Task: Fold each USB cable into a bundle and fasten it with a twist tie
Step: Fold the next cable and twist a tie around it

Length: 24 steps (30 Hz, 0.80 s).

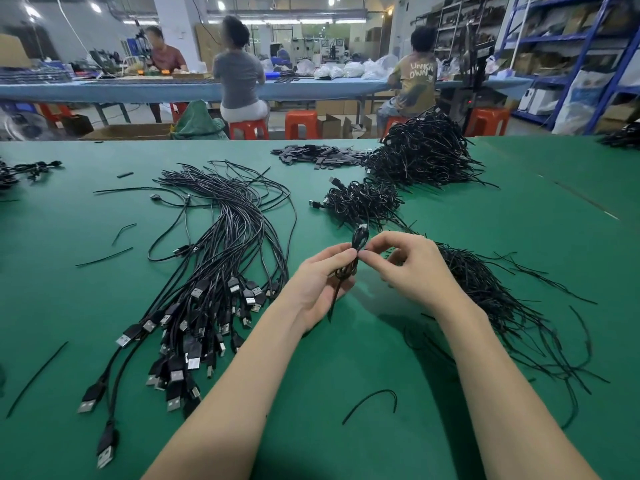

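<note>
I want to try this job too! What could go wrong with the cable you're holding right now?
The folded cable is held only by fingertips: the left hand pinches it and the right hand pinches at its middle. If either grip slackens, the loops may spring open. A loose tail hangs below the left hand and could snag the unbundled cables lying close beside it. The twist tie is too small to see clearly, so it may be not tight yet.
</note>
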{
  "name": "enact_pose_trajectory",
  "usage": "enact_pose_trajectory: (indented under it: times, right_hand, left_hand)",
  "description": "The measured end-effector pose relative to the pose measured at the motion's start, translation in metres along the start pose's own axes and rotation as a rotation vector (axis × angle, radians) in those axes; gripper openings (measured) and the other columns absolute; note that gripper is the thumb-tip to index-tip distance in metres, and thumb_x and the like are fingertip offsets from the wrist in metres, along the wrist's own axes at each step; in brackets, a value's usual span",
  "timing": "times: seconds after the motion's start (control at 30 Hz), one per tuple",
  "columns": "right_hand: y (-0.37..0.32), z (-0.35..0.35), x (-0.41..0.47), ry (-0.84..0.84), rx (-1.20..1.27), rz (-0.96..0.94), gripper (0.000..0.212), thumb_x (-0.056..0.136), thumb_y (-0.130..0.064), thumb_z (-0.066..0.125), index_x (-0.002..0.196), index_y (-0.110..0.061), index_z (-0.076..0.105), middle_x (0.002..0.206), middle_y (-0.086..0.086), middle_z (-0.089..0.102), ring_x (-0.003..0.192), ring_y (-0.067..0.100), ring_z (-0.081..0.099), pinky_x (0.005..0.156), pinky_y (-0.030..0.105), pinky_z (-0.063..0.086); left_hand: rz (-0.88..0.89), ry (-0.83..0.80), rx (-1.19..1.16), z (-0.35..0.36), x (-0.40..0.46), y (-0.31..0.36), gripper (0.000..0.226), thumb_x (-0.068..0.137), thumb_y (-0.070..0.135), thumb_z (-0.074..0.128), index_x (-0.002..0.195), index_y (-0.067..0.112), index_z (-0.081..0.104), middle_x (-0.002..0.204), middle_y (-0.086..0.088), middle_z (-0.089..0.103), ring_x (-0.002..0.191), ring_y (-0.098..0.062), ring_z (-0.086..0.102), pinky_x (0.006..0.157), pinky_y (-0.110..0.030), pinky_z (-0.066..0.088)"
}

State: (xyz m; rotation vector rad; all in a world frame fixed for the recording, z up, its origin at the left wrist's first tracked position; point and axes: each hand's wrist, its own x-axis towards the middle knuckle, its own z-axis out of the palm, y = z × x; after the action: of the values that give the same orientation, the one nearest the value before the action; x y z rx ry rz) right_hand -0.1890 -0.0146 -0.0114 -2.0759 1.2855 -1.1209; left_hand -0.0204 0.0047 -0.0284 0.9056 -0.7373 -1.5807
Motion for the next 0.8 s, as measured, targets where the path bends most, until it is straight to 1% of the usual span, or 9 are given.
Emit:
enact_pose_trajectory:
  times: [0.07, 0.17, 0.23, 0.27, 0.37, 0.47, 0.53, 0.67, 0.8]
  right_hand:
    - [-0.003, 0.003, 0.001, -0.036, 0.213, 0.208, 0.013, 0.092, -0.026, 0.074, 0.080, -0.019, 0.072, 0.071, -0.011, 0.068, 0.052, 0.014, 0.057, 0.049, 0.022, 0.047]
    - [-0.012, 0.006, 0.003, -0.206, 0.958, 0.720, 0.015, 0.092, -0.011, 0.066, 0.077, -0.009, 0.066, 0.064, -0.002, 0.061, 0.045, 0.003, 0.047, 0.037, 0.012, 0.036]
    - [-0.015, 0.007, 0.003, -0.266, 1.251, 0.866, 0.011, 0.087, -0.009, 0.064, 0.076, -0.009, 0.062, 0.064, -0.002, 0.058, 0.042, 0.000, 0.044, 0.033, 0.009, 0.032]
    - [-0.015, 0.009, 0.004, -0.280, 1.207, 0.844, 0.011, 0.089, -0.011, 0.064, 0.078, -0.010, 0.062, 0.065, -0.002, 0.059, 0.043, 0.001, 0.045, 0.034, 0.010, 0.033]
    - [-0.017, 0.010, 0.002, -0.219, 0.652, 0.534, 0.005, 0.097, -0.015, 0.063, 0.094, -0.016, 0.067, 0.080, -0.002, 0.070, 0.051, 0.009, 0.058, 0.043, 0.018, 0.044]
    - [-0.009, 0.003, 0.000, -0.076, 0.244, 0.169, 0.029, 0.092, -0.006, 0.063, 0.104, -0.032, 0.064, 0.099, -0.009, 0.072, 0.060, 0.018, 0.065, 0.055, 0.028, 0.054]
    - [-0.004, 0.000, 0.000, -0.048, 0.076, 0.009, 0.033, 0.086, -0.012, 0.073, 0.101, -0.041, 0.066, 0.101, -0.016, 0.071, 0.061, 0.018, 0.063, 0.062, 0.024, 0.053]
    - [0.002, 0.005, 0.001, -0.036, -0.023, -0.046, 0.015, 0.083, -0.031, 0.082, 0.093, -0.038, 0.075, 0.092, -0.022, 0.072, 0.063, 0.014, 0.062, 0.068, 0.026, 0.053]
    - [0.001, 0.005, 0.002, 0.007, 0.048, -0.025, 0.006, 0.089, -0.033, 0.077, 0.084, -0.029, 0.079, 0.072, -0.019, 0.072, 0.055, 0.011, 0.063, 0.056, 0.022, 0.052]
  left_hand:
    - [0.016, -0.003, 0.056, 0.002, 0.001, -0.003, 0.015, 0.089, 0.009, 0.068, 0.103, 0.016, 0.068, 0.077, 0.002, 0.070, 0.072, -0.010, 0.061, 0.065, -0.020, 0.050]
    - [0.113, 0.011, 0.060, 0.005, 0.001, -0.011, 0.017, 0.088, 0.011, 0.069, 0.103, 0.019, 0.068, 0.084, 0.002, 0.074, 0.072, -0.008, 0.065, 0.065, -0.019, 0.049]
    - [0.163, 0.019, 0.015, 0.005, 0.000, -0.014, 0.018, 0.087, 0.011, 0.069, 0.103, 0.019, 0.068, 0.089, 0.001, 0.074, 0.073, -0.008, 0.066, 0.067, -0.021, 0.048]
    - [0.171, 0.031, -0.005, 0.005, -0.001, -0.015, 0.017, 0.087, 0.010, 0.068, 0.102, 0.019, 0.068, 0.089, 0.000, 0.074, 0.073, -0.008, 0.065, 0.067, -0.022, 0.047]
    - [0.158, 0.070, -0.068, 0.004, -0.002, -0.016, 0.015, 0.090, 0.007, 0.066, 0.102, 0.016, 0.066, 0.081, 0.001, 0.073, 0.066, -0.008, 0.063, 0.062, -0.022, 0.046]
    - [0.113, 0.107, -0.132, 0.004, -0.001, -0.013, 0.011, 0.092, 0.006, 0.064, 0.101, 0.012, 0.064, 0.070, 0.002, 0.067, 0.057, -0.010, 0.056, 0.054, -0.020, 0.046]
    - [0.095, 0.109, -0.137, 0.005, 0.001, -0.012, 0.010, 0.092, 0.006, 0.064, 0.102, 0.011, 0.064, 0.068, 0.001, 0.064, 0.058, -0.010, 0.054, 0.053, -0.020, 0.045]
    - [0.070, 0.096, -0.136, 0.003, 0.002, -0.012, 0.008, 0.093, 0.007, 0.064, 0.100, 0.011, 0.065, 0.068, 0.000, 0.064, 0.056, -0.009, 0.053, 0.053, -0.018, 0.046]
    - [0.054, 0.085, -0.112, 0.002, 0.002, -0.012, 0.008, 0.092, 0.010, 0.065, 0.100, 0.012, 0.066, 0.065, 0.004, 0.064, 0.056, -0.009, 0.053, 0.058, -0.020, 0.046]
